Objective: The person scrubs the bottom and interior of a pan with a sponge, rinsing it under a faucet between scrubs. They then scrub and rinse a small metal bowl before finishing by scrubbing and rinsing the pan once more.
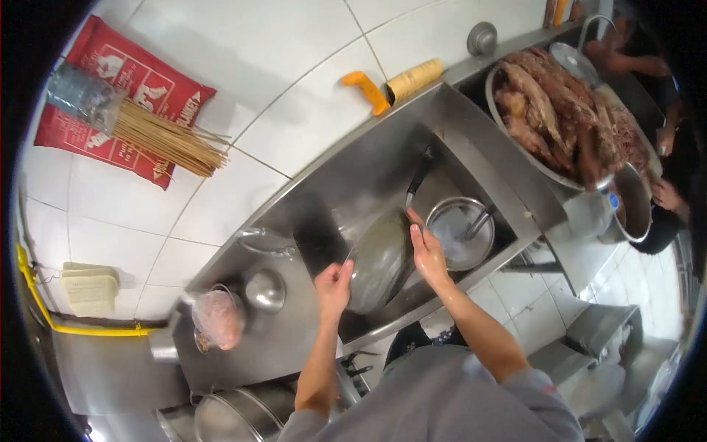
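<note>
Over the steel sink basin (331,199), a large oval greenish-grey dish or lid (377,261) is held tilted between both hands. My left hand (335,286) grips its left edge, thumb up. My right hand (427,249) holds the opposite edge, fingers partly hidden behind it. Just right of my right hand, a round metal pot (461,233) with cloudy liquid and a metal utensil inside stands in the basin. A black-handled tool (421,173) lies beyond the hands, toward the back of the basin.
A faucet (265,247) and metal bowl (266,289) are left of the basin, beside a pinkish plastic bag (218,318). At the right stand a big bowl of meat (549,110) and a clear plastic bottle (593,210). Another person's hands (666,195) show at far right.
</note>
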Motion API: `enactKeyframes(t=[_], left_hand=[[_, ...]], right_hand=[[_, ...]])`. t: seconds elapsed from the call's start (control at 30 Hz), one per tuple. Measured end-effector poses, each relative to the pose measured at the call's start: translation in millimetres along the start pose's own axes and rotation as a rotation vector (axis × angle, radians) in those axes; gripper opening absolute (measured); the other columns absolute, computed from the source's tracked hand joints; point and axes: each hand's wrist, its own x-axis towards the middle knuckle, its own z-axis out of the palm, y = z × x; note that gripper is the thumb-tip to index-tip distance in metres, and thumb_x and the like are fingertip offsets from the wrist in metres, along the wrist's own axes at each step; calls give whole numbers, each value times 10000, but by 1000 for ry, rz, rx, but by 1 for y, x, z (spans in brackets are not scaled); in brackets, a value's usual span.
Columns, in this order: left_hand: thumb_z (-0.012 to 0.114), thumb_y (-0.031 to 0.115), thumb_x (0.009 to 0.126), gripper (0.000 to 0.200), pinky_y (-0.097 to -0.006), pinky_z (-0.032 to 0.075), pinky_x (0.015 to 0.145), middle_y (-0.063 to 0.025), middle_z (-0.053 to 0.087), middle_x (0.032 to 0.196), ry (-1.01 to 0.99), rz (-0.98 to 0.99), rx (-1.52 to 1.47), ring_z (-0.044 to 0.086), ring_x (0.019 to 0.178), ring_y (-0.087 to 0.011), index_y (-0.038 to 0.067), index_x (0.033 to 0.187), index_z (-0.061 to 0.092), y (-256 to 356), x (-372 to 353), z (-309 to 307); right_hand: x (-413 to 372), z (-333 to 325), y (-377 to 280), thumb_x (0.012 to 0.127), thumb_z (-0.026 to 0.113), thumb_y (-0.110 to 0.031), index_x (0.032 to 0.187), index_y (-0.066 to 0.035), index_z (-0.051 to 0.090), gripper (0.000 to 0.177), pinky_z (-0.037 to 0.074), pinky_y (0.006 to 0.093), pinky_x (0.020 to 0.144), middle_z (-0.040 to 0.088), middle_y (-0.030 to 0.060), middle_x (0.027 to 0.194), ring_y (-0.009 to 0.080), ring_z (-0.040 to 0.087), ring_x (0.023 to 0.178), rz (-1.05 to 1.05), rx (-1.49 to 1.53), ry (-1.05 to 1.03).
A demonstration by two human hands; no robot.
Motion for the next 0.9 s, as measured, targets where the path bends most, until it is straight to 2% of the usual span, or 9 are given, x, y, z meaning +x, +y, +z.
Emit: enactKeyframes(t=[0.27, 0.37, 0.47, 0.53, 0.6, 0.67, 0.73, 0.8, 0.9], left_hand=[[665, 314, 957, 439, -287, 329, 510, 33, 451, 582, -119, -2, 32, 385, 578, -59, 6, 662, 561, -58, 29, 10], [607, 341, 986, 470, -315, 342, 514, -22, 418, 555, -136, -14, -18, 380, 568, -73, -30, 702, 562, -58, 42, 7], [585, 345, 997, 473, -322, 340, 514, -28, 400, 560, -112, 84, -52, 370, 575, -79, -32, 712, 566, -51, 44, 14], [576, 347, 1002, 467, -334, 353, 526, -44, 415, 570, -210, -5, -38, 371, 584, -96, -36, 735, 582, -43, 50, 11], [568, 349, 1009, 470, -334, 362, 538, -52, 432, 567, -214, -7, -90, 375, 589, -99, -36, 741, 592, -38, 55, 15], [566, 347, 1013, 477, -325, 360, 539, -53, 434, 556, -183, 75, -20, 367, 584, -96, -40, 736, 599, -36, 63, 28], [562, 344, 1016, 491, -323, 354, 536, -50, 422, 552, -134, 60, -9, 365, 578, -96, -41, 711, 580, -35, 62, 32], [560, 342, 1016, 501, -332, 357, 536, -66, 425, 551, -174, 48, 7, 368, 575, -103, -37, 689, 562, -29, 61, 33], [556, 338, 1019, 510, -337, 350, 528, -58, 427, 548, -198, 57, 47, 362, 575, -103, -34, 671, 544, -28, 59, 38]], right_hand=[[4, 38, 47, 1054, 413, -313, 1385, 13, 500, 472, 293, 432, 1155, 493, 199, 1446, 355, 412, 1382, 132, -271, 106], [-46, 80, 28, 1011, 473, -206, 1422, -7, 461, 457, 258, 546, 1151, 454, 196, 1478, 424, 366, 1397, -456, -562, 162], [-82, 101, 2, 954, 520, -167, 1390, 4, 499, 469, 255, 567, 1145, 457, 190, 1477, 525, 307, 1387, -312, -898, -27], [-36, 85, 17, 981, 480, -151, 1352, 13, 531, 410, 271, 551, 1140, 472, 200, 1461, 481, 364, 1372, -371, -751, 145], [4, 65, 20, 1042, 362, -139, 1366, 36, 496, 391, 275, 496, 1155, 531, 214, 1398, 379, 476, 1316, 53, -298, 305], [-16, 82, 38, 1040, 390, -181, 1415, 1, 465, 424, 242, 536, 1160, 466, 209, 1465, 413, 399, 1374, -198, -383, 340], [-68, 109, 13, 984, 515, -235, 1476, -88, 434, 520, 173, 640, 1143, 294, 160, 1589, 468, 218, 1457, -74, -708, 165], [-71, 103, 5, 972, 527, -214, 1459, -97, 455, 507, 215, 628, 1136, 350, 134, 1568, 457, 267, 1442, -155, -920, 101], [2, 50, 35, 1025, 433, -214, 1399, -58, 500, 410, 279, 609, 1117, 445, 158, 1499, 468, 334, 1397, -8, -492, 309]])
